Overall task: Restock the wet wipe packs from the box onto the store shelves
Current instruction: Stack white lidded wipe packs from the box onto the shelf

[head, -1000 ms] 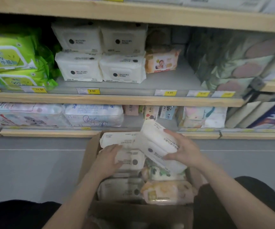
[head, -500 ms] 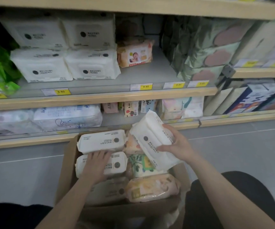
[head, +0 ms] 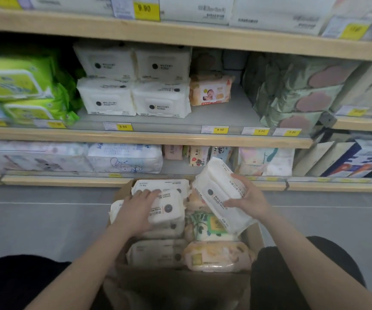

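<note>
A cardboard box (head: 180, 285) stands on the floor between my knees, filled with several wet wipe packs. My right hand (head: 250, 198) grips a white wipe pack (head: 219, 193), tilted above the box's right side. My left hand (head: 136, 209) holds another white pack (head: 169, 208) lifted slightly at the box's left side. Below lie a green-printed pack (head: 209, 227), a peach pack (head: 216, 256) and more white packs (head: 156, 253). On the middle shelf (head: 158, 136), stacked white packs of the same kind (head: 133, 86) sit beside a peach baby-wipe pack (head: 210, 90).
Green packs (head: 19, 86) fill the shelf's left end, green-grey tissue bundles (head: 297, 92) the right. A bare stretch of shelf (head: 220, 117) lies in front of the peach pack. The bottom shelf (head: 68, 180) holds soft bundles and small packs. Grey floor tiles (head: 35, 220) flank the box.
My left hand has closed on a white pack and raised it a little out of the box. My right hand keeps its pack at about the same height. The view swung left.
</note>
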The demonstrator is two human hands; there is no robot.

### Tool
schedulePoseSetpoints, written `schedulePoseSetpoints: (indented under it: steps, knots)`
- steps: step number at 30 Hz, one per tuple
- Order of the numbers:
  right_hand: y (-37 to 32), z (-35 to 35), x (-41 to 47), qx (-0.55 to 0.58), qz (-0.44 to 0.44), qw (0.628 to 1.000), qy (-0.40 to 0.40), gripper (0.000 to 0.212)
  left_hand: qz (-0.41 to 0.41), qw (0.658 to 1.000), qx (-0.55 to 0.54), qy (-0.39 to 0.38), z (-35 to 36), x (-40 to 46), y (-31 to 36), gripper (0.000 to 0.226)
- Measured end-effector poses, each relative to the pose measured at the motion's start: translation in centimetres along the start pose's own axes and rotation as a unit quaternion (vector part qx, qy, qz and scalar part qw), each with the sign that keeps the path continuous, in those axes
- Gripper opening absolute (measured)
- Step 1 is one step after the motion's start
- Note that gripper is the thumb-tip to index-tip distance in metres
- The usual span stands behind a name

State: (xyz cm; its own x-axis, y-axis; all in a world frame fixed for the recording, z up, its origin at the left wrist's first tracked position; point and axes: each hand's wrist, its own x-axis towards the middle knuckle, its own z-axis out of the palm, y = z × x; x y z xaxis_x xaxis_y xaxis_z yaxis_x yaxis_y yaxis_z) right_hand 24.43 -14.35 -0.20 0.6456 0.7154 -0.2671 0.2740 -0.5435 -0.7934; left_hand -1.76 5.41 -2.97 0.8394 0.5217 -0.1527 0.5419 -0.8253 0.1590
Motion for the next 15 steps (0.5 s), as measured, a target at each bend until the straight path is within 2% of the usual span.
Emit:
schedulePoseSetpoints:
  steps: [2, 6, 12, 15]
  knots:
    - [-0.8, 0.3, 0.2, -0.046, -0.018, 0.999, 0.001, 0.089, -0.001, 0.999, -0.027, 0.043, -2.5, -0.7, -1.0, 0.095]
    - [-3.9, 0.8, 1.2, -0.114, -0.066, 0.991, -0.004, 0.089, -0.015, 0.995, -0.008, 0.096, -7.3, -1.6, -4.2, 0.098]
    - [-11.6, 1.8, 5.1, -0.226, -0.167, 0.959, -0.013, 0.089, -0.099, 0.989, -0.016, 0.105, -11.1, -2.1, -9.7, 0.105]
    - [-16.4, 2.9, 7.8, -0.266, -0.212, 0.94, -0.02, 0.088, -0.118, 0.986, -0.014, 0.112, -11.9, -1.8, -12.2, 0.099]
